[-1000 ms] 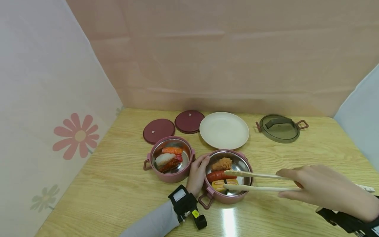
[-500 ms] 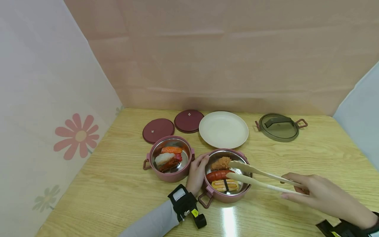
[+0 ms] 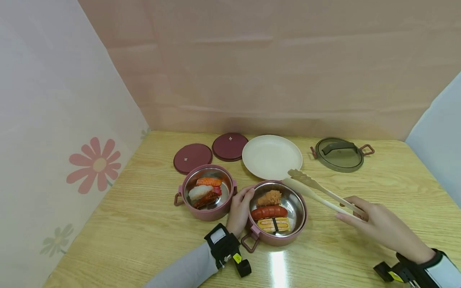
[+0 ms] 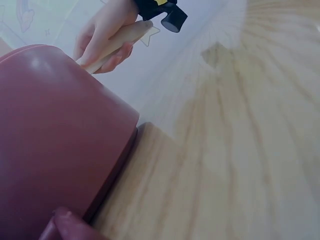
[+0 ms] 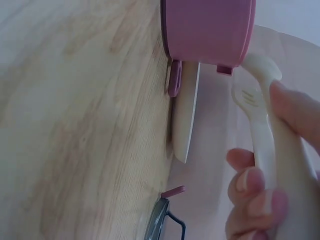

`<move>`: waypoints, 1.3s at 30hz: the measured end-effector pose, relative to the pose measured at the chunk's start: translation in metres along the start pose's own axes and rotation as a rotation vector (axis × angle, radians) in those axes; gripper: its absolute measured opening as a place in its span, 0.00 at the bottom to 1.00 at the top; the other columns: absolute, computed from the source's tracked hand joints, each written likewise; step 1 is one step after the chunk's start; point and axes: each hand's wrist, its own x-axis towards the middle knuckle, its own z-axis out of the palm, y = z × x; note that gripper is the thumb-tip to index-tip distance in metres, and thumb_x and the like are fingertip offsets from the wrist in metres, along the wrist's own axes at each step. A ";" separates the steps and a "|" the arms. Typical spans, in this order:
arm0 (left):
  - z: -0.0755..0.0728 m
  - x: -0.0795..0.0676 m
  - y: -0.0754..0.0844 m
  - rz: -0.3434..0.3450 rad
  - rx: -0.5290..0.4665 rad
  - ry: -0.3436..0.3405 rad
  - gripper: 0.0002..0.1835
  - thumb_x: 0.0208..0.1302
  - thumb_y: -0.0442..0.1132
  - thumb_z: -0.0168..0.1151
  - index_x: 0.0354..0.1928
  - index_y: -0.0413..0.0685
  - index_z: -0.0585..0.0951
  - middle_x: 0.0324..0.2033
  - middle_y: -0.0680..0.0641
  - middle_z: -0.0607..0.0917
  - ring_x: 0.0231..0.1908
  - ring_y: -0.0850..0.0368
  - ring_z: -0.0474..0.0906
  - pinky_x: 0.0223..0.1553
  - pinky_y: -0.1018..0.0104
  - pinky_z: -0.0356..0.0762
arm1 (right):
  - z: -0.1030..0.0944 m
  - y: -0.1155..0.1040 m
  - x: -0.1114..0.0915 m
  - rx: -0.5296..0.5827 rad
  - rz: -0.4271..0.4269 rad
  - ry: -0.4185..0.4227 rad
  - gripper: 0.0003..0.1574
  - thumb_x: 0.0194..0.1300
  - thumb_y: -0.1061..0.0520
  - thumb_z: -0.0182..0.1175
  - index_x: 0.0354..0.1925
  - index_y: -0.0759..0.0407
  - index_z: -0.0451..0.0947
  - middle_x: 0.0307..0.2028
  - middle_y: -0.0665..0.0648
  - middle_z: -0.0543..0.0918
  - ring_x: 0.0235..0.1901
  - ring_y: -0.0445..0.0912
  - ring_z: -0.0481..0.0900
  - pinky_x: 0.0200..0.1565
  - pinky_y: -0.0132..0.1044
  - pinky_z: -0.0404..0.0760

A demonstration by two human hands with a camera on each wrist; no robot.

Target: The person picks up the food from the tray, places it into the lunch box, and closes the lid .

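Observation:
My left hand holds the left side of the right-hand pink pot, fingertips at its rim. Inside that pot lie a fried chicken piece, a red sausage and a yellow food piece with a dark band. Cream tongs are gripped in my right hand. Their tips, spread slightly apart with nothing between them, are over the pot's upper right rim. In the right wrist view, my right fingers curl round the tongs' arms. The left wrist view shows mostly the pot wall.
Left of my left hand stands another pink pot holding several food pieces. Two maroon lids, a cream plate and a green-lidded pot line the back of the wooden table. Walls of cloth rise behind and beside it.
The tongs have risen out of the right-hand pot, their tips moving up and right to its rim. The food inside stays where it was. My left hand has not moved.

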 end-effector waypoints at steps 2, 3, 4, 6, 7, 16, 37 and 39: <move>0.000 0.000 0.000 0.001 -0.007 -0.003 0.22 0.74 0.49 0.48 0.59 0.44 0.78 0.57 0.45 0.80 0.61 0.49 0.73 0.67 0.47 0.64 | 0.000 0.001 0.005 -0.007 0.001 0.019 0.16 0.66 0.50 0.62 0.49 0.55 0.75 0.14 0.38 0.55 0.13 0.31 0.50 0.15 0.27 0.56; 0.000 0.000 0.000 0.002 -0.011 -0.004 0.22 0.74 0.49 0.48 0.59 0.44 0.78 0.57 0.45 0.81 0.61 0.49 0.73 0.67 0.47 0.64 | 0.000 0.002 0.007 -0.009 0.002 0.024 0.17 0.66 0.50 0.62 0.50 0.56 0.75 0.14 0.38 0.55 0.13 0.31 0.50 0.14 0.27 0.55; 0.000 -0.001 0.000 0.002 -0.014 -0.004 0.22 0.74 0.49 0.48 0.59 0.44 0.78 0.57 0.45 0.81 0.61 0.49 0.73 0.67 0.48 0.64 | 0.001 0.003 0.009 -0.018 0.004 0.030 0.19 0.66 0.49 0.62 0.51 0.57 0.74 0.14 0.39 0.55 0.13 0.31 0.49 0.14 0.27 0.55; -0.001 -0.001 0.001 -0.001 -0.025 -0.006 0.22 0.74 0.49 0.48 0.59 0.44 0.78 0.57 0.44 0.81 0.61 0.49 0.73 0.67 0.48 0.63 | 0.002 0.006 0.015 -0.024 0.021 0.028 0.21 0.67 0.48 0.61 0.52 0.58 0.74 0.15 0.40 0.56 0.13 0.32 0.49 0.15 0.28 0.54; -0.001 -0.001 0.001 -0.002 -0.026 -0.008 0.22 0.74 0.49 0.48 0.59 0.44 0.78 0.57 0.44 0.81 0.61 0.49 0.73 0.67 0.48 0.63 | 0.002 0.008 0.018 -0.026 0.026 0.025 0.22 0.67 0.48 0.61 0.53 0.60 0.74 0.15 0.41 0.56 0.13 0.32 0.50 0.15 0.28 0.54; 0.000 -0.001 0.001 -0.012 -0.014 -0.004 0.22 0.74 0.49 0.47 0.59 0.44 0.78 0.57 0.44 0.81 0.61 0.49 0.73 0.67 0.47 0.63 | 0.010 0.016 0.037 -0.057 -0.011 0.046 0.21 0.66 0.47 0.62 0.50 0.59 0.76 0.15 0.42 0.58 0.14 0.32 0.51 0.16 0.27 0.54; 0.000 -0.001 0.002 -0.026 -0.021 -0.005 0.22 0.74 0.49 0.47 0.60 0.44 0.78 0.58 0.45 0.80 0.62 0.48 0.72 0.67 0.47 0.63 | 0.016 0.021 0.065 -0.144 -0.047 0.064 0.20 0.64 0.44 0.63 0.45 0.58 0.77 0.15 0.43 0.59 0.14 0.33 0.51 0.17 0.28 0.52; 0.000 -0.001 0.001 -0.026 -0.020 -0.005 0.22 0.74 0.49 0.47 0.60 0.44 0.78 0.58 0.44 0.80 0.62 0.48 0.72 0.67 0.47 0.63 | 0.016 0.022 0.067 -0.140 -0.044 0.052 0.20 0.65 0.44 0.62 0.45 0.58 0.77 0.15 0.43 0.60 0.14 0.34 0.52 0.17 0.28 0.52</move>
